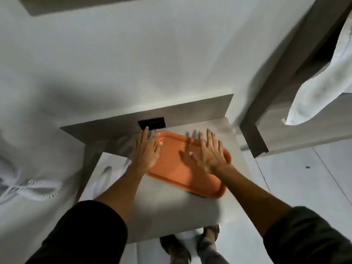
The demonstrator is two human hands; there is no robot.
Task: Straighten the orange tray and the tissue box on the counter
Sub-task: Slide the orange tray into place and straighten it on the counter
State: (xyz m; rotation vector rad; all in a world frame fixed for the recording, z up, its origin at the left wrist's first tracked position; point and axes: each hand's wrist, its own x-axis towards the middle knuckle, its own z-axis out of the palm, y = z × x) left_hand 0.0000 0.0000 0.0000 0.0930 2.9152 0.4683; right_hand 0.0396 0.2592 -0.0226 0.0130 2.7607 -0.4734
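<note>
Both hands, left (146, 151) and right (209, 152), lie flat and spread on the orange tray (177, 168), angled far-left to near-right.

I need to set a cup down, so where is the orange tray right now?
The orange tray lies askew on the counter, toward its right back part, under both open hands, just before the dark wall socket.

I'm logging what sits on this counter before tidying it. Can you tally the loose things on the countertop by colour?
Orange: 1, the orange tray, lying skewed to the counter edges, with the left hand and right hand flat on it.
White: 1, a glossy white box left of the tray; blurred, probably the tissue box.
Total: 2
</note>
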